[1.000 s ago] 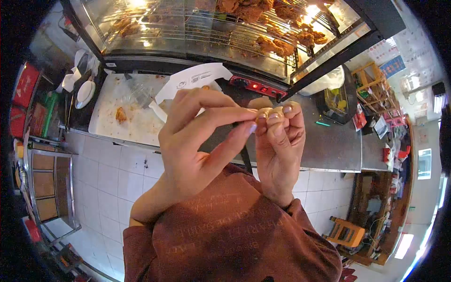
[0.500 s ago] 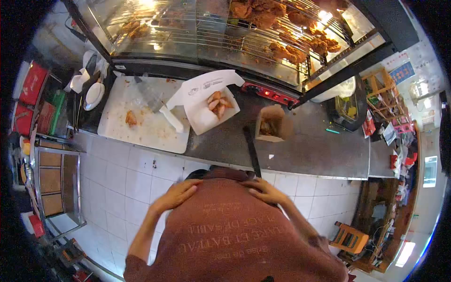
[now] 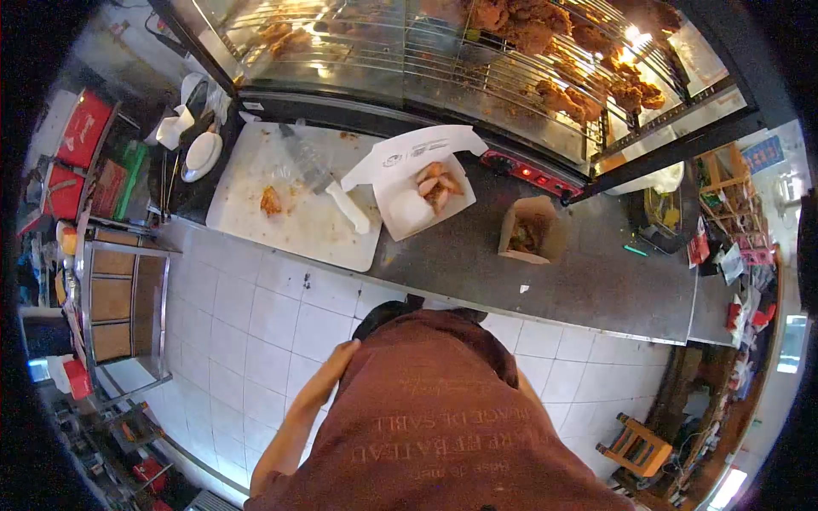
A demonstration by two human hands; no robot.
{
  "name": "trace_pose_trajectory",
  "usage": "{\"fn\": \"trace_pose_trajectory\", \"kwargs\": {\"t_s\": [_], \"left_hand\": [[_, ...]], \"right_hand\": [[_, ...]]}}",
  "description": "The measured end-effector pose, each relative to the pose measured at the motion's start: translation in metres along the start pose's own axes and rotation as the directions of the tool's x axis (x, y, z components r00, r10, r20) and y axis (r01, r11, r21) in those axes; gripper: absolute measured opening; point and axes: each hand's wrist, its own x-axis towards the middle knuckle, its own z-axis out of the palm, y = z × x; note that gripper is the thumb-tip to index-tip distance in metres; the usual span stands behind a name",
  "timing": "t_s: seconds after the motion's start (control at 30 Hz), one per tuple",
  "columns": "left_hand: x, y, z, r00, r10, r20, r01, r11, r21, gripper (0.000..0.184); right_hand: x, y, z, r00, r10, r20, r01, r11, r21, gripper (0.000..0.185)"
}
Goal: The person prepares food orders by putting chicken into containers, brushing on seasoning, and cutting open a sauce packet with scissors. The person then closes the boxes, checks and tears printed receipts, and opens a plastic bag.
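My left hand (image 3: 345,352) is down at the left side of the brown shirt (image 3: 426,400), near the waist, with its fingers mostly hidden. On the right only my forearm (image 3: 530,387) shows; the shirt covers the right hand. Ahead on the counter, an open white takeaway box (image 3: 407,234) holds pieces of fried food (image 3: 437,186) beside a white portion, perhaps rice. Left of it, a white-handled knife (image 3: 348,209) with a broad blade lies on a white cutting board (image 3: 247,204), near a small browned piece of food (image 3: 270,201).
A brown carton (image 3: 520,249) with food inside stands right of the box. Behind the counter (image 3: 596,298) rises a lit glass warming cabinet (image 3: 366,94) holding fried pieces. A metal rack (image 3: 123,294) is at left, a wooden stool (image 3: 635,447) lower right.
Both hands have moved from the front of the shirt to the sides, the right one out of sight. The dark strip across the counter edge is gone. The scene has shifted rightward in view.
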Motion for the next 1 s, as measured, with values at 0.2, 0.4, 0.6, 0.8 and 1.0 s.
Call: {"fn": "trace_pose_trajectory", "kwargs": {"t_s": [0.2, 0.4, 0.6, 0.8, 1.0], "left_hand": [[-0.008, 0.057, 0.013, 0.973, 0.027, 0.229, -0.046, 0.996, 0.078, 0.047], [-0.079, 0.263, -0.017, 0.894, 0.437, 0.095, -0.436, 0.899, -0.039, 0.044], [0.053, 0.324, 0.05, 0.367, 0.892, -0.266, -0.449, 0.42, 0.789, 0.031], [0.063, 0.332, 0.082, 0.432, 0.857, -0.282, -0.526, 0.493, 0.693, 0.033], [0.072, 0.325, 0.104, 0.392, 0.873, -0.29, -0.486, 0.464, 0.74, 0.045]], "right_hand": [[-0.037, -0.052, -0.014, 0.888, -0.23, 0.397, 0.082, 0.931, 0.357, 0.027], [-0.036, -0.208, -0.086, 0.721, -0.444, -0.532, 0.583, 0.804, 0.118, 0.024], [0.108, -0.237, -0.146, 0.75, -0.448, -0.486, 0.377, 0.894, -0.241, 0.046], [0.126, -0.213, -0.155, 0.591, -0.585, -0.555, 0.306, 0.8, -0.516, 0.024], [0.106, -0.125, -0.231, 0.709, -0.241, -0.663, -0.034, 0.927, -0.373, 0.03]]}}
